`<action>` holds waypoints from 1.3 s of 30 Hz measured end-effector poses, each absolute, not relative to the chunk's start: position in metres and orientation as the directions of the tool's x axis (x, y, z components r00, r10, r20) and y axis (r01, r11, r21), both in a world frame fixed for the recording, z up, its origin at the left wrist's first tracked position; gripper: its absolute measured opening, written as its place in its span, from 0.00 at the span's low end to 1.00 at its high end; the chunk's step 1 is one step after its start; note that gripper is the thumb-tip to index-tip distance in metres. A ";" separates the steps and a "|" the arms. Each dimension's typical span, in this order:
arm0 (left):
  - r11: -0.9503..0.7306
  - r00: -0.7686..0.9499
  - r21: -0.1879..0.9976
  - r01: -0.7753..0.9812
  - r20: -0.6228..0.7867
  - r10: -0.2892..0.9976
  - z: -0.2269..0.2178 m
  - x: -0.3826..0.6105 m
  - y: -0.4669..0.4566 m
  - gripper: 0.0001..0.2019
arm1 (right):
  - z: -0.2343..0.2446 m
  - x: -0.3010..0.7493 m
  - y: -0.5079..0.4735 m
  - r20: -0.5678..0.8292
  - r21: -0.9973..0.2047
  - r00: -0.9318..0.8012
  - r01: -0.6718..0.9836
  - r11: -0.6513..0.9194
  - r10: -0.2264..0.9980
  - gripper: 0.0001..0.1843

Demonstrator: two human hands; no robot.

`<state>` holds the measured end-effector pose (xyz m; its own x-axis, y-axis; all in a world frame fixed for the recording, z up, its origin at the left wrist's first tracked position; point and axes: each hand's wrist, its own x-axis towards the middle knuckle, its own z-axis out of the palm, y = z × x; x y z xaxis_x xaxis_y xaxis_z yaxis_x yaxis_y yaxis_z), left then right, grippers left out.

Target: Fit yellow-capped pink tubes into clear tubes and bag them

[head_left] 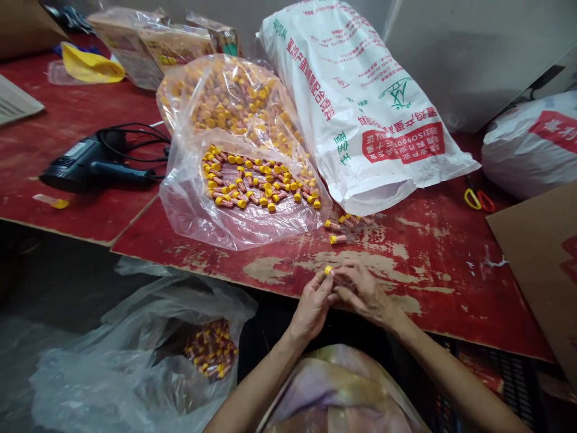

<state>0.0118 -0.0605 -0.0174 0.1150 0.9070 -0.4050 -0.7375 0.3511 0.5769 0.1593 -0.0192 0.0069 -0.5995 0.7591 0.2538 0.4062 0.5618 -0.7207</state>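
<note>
In front of my body, at the table's near edge, both hands meet at a small yellow-capped tube (pixel 329 270). My left hand (pixel 312 305) pinches it close to the cap. The fingers of my right hand (pixel 363 293) close around its other end, slightly blurred, and cover most of the tube's body. Just beyond my hands lie several similar tubes (pixel 338 239) with reddish contents, some in what looks like clear film. Farther left, many more tubes (pixel 265 183) spill in the mouth of a large clear plastic bag (pixel 234 231).
A white printed sack (pixel 360 108) leans at the back. To the left lie a black heat gun (pixel 97 159) with its cord and a single tube (pixel 50 201). Scissors (pixel 478 199) and a cardboard box (pixel 541 252) are at right. Below the table, another plastic bag (pixel 112 373) holds tubes.
</note>
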 end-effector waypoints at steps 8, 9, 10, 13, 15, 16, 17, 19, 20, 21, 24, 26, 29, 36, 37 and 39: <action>0.363 0.079 0.472 -0.803 -0.520 0.850 -0.022 -0.001 -0.052 0.21 | -0.018 0.149 0.045 0.236 -0.104 -0.486 0.848 0.519 0.841 0.16; 0.370 0.090 0.464 -0.805 -0.520 0.849 -0.022 -0.002 -0.052 0.21 | -0.020 0.148 0.052 0.210 -0.038 -0.484 0.865 0.501 0.850 0.15; 0.374 0.096 0.461 -0.805 -0.521 0.848 -0.021 -0.002 -0.053 0.21 | -0.019 0.147 0.056 0.191 0.000 -0.484 0.870 0.494 0.854 0.15; 0.375 0.084 0.485 -0.790 -0.519 0.850 -0.020 -0.001 -0.055 0.21 | -0.008 0.150 0.057 0.075 -0.006 -0.526 0.850 0.527 0.847 0.15; 0.382 0.087 0.509 -0.771 -0.511 0.855 -0.020 0.000 -0.056 0.23 | 0.006 0.156 0.052 -0.099 -0.044 -0.560 0.828 0.559 0.823 0.15; 0.397 0.100 0.514 -0.760 -0.512 0.853 -0.021 0.001 -0.055 0.23 | 0.013 0.160 0.051 -0.194 -0.038 -0.554 0.829 0.558 0.810 0.16; 0.421 0.118 0.514 -0.747 -0.522 0.845 -0.021 0.001 -0.055 0.22 | 0.019 0.162 0.049 -0.279 -0.007 -0.528 0.837 0.548 0.802 0.17; 0.472 0.148 0.501 -0.725 -0.556 0.818 -0.021 0.000 -0.053 0.20 | 0.027 0.162 0.048 -0.388 0.088 -0.459 0.845 0.528 0.800 0.17; 0.489 0.157 0.491 -0.721 -0.571 0.806 -0.021 0.000 -0.052 0.19 | 0.029 0.160 0.047 -0.415 0.123 -0.435 0.843 0.523 0.799 0.17; 0.496 0.164 0.480 -0.724 -0.579 0.799 -0.020 -0.001 -0.051 0.18 | 0.029 0.156 0.047 -0.425 0.140 -0.427 0.840 0.524 0.798 0.16; 0.481 0.179 0.438 -0.760 -0.570 0.802 -0.018 -0.002 -0.048 0.16 | 0.022 0.146 0.050 -0.414 0.126 -0.449 0.833 0.539 0.791 0.16; 0.477 0.191 0.401 -0.782 -0.574 0.796 -0.016 -0.002 -0.045 0.15 | 0.018 0.144 0.053 -0.401 0.133 -0.436 0.842 0.522 0.806 0.15; 0.474 0.199 0.349 -0.809 -0.596 0.778 -0.014 0.002 -0.042 0.12 | 0.014 0.146 0.053 -0.376 0.142 -0.415 0.858 0.494 0.828 0.13; 0.339 0.196 0.173 -0.925 -0.548 0.813 -0.017 0.001 -0.042 0.06 | 0.003 0.134 0.007 0.021 -0.229 -0.627 0.755 0.614 0.779 0.18; 0.307 0.171 0.170 -0.937 -0.543 0.822 -0.017 -0.001 -0.042 0.05 | 0.002 0.131 0.005 0.103 -0.269 -0.644 0.716 0.644 0.758 0.18; 0.281 0.123 0.200 -0.939 -0.565 0.816 -0.017 -0.006 -0.044 0.07 | 0.000 0.127 0.016 0.203 -0.256 -0.581 0.746 0.616 0.788 0.18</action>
<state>-0.0056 -0.0436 -0.0169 0.1234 0.8157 -0.5652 -0.9388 0.2806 0.2000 0.1270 0.0158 -0.0002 -0.5811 0.7881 0.2031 0.7455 0.6155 -0.2556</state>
